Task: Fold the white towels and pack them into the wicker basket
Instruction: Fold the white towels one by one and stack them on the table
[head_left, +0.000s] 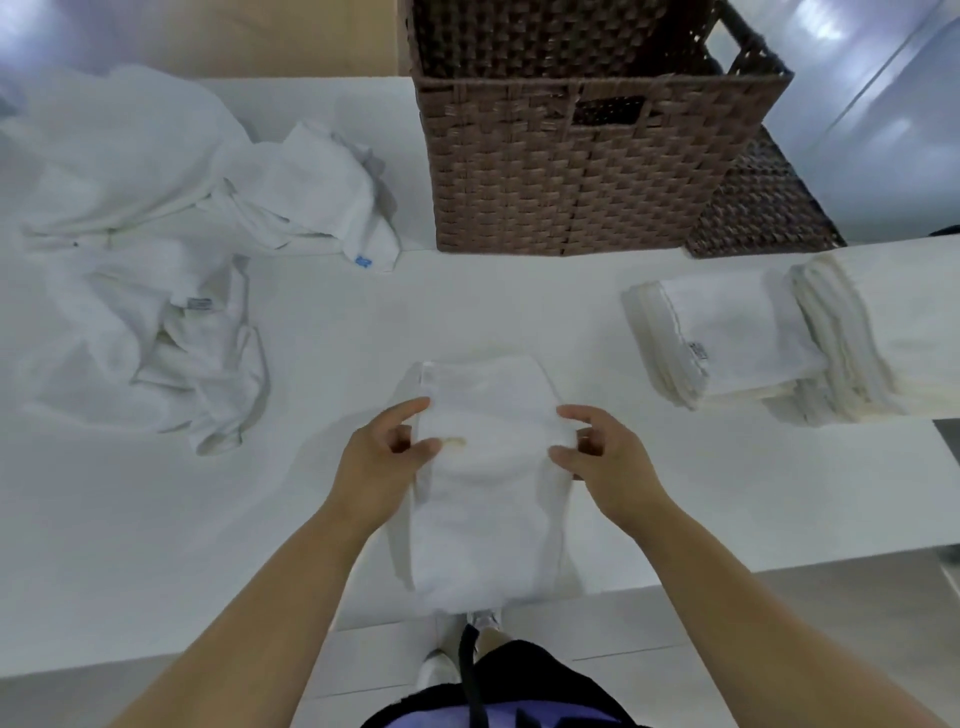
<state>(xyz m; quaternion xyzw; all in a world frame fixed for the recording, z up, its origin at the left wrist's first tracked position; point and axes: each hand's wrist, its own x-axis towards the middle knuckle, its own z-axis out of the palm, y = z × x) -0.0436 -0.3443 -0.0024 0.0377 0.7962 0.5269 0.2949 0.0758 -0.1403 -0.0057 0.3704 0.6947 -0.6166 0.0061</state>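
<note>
— What are the hands doing?

— The left hand (387, 452) pinches the left edge of the half-folded towel (488, 499) between thumb and forefinger. The right hand (605, 452) grips the opposite edge the same way, fingers curled round the fold. Both sit about halfway along its length.

— And how does the towel lie?

— It lies lengthwise on the white bench (332, 322), directly in front of the person. Its far edge is squared off and flat. The near end reaches the bench's front edge and may hang slightly over it, though white on white makes that hard to judge.

— What room is there around it?

— A band of bare bench runs along each side of the towel, with another strip beyond its far edge. To the left, well apart, is the heap of unfolded towels (156, 249), rumpled, its ragged near corner pointing toward the left hand. To the right, also apart, the stack of folded towels (727, 338) sits with its layered edges facing the person.

— And the basket?

— The wicker basket (571, 171) stands on the far side of the bench, straight beyond the towel, with its handle slot facing the person. Its base lies between the heap and the stack.
</note>
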